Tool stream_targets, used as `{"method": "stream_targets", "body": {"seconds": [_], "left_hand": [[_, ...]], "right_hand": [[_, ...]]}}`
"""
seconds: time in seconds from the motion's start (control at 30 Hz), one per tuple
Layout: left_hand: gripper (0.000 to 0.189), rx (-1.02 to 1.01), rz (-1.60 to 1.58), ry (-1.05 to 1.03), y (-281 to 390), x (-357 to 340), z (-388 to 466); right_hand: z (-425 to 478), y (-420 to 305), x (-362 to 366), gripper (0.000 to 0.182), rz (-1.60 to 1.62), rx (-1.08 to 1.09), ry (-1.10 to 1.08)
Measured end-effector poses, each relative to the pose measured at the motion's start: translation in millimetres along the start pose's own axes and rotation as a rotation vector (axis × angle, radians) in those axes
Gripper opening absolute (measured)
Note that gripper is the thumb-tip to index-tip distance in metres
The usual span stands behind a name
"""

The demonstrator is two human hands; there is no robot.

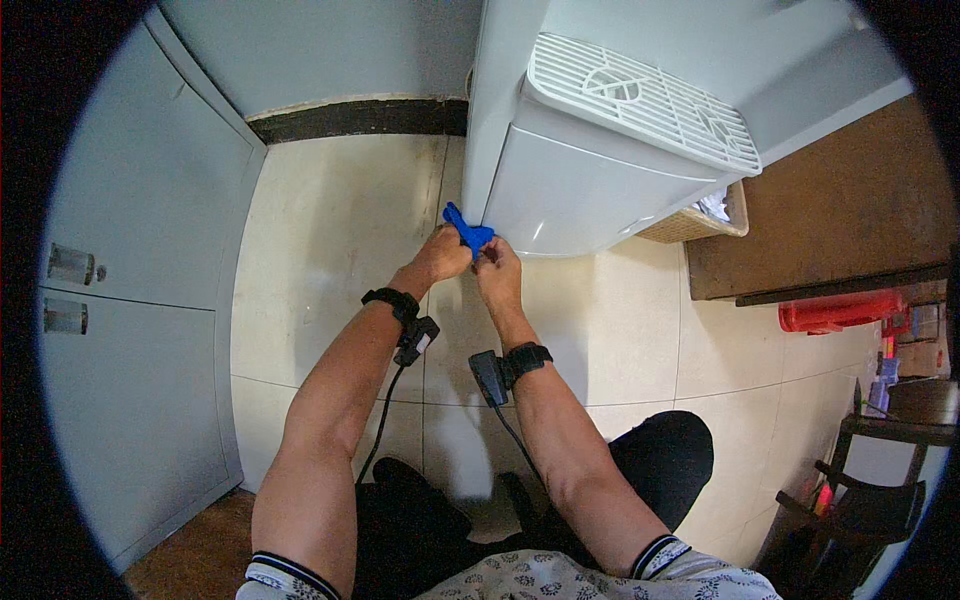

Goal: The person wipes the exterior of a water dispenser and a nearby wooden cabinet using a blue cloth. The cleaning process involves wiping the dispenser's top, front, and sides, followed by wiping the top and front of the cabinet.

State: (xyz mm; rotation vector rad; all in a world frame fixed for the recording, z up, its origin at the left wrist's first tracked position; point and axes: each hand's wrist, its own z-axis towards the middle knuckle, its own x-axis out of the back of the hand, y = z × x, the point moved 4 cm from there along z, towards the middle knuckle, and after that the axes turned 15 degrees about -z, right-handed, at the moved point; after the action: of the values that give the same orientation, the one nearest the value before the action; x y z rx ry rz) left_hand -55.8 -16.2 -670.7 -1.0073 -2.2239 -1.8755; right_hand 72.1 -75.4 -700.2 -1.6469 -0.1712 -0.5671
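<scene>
Both my hands meet at a blue cloth, bunched up beside the lower front corner of a white water dispenser. My left hand is closed on the cloth from the left, its knuckles facing up. Against the cloth's right side, the fingers of my right hand pinch its edge. A white slatted drip tray juts out above the dispenser's smooth lower front. Each wrist wears a black strap with a small black box and cable.
Grey cabinet doors with clear handles stand at the left. To the right, a wicker basket holding white stuff sits next to a brown wooden piece of furniture. A red object and a dark chair are farther right. Pale floor tiles lie below.
</scene>
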Motion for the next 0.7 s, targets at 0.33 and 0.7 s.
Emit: {"method": "stream_targets", "body": {"seconds": [0.33, 0.7], "left_hand": [[0.039, 0.154, -0.119, -0.051, 16, 25, 1], [0.030, -0.002, -0.077, -0.167, 89, 91, 0]], "right_hand": [[-12, -37, 11, 0.017, 0.446, -0.233, -0.056], [-26, -109, 26, 0.019, 0.540, -0.079, 0.022]]}}
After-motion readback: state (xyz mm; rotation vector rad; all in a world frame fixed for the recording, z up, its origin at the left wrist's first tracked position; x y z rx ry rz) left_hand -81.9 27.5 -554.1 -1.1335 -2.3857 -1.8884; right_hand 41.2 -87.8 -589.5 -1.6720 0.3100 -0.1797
